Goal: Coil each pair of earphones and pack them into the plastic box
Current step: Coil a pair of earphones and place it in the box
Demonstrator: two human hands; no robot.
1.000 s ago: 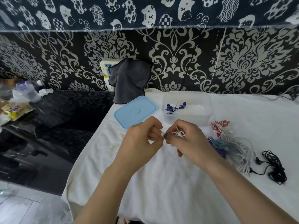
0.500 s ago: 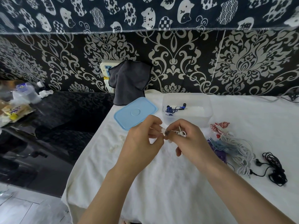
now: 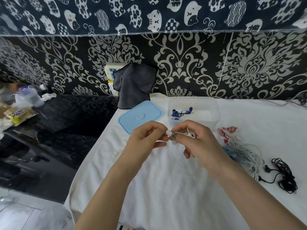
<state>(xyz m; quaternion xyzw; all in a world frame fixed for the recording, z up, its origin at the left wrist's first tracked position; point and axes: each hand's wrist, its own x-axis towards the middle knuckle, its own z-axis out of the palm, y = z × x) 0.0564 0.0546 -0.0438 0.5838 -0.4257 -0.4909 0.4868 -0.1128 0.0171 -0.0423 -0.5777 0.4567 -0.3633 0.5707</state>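
Head view: both hands' fingers pinch small, tightly coiled white earphones [image 3: 189,134].

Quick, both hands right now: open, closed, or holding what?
Left hand: closed, pinching the end of the white coiled earphones.
Right hand: closed, gripping the same white earphones' small coil.

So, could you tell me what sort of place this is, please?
Probably a room in a home: patterned wallpaper, a cat-print cloth hung above it, and a white towel spread as a makeshift work surface.
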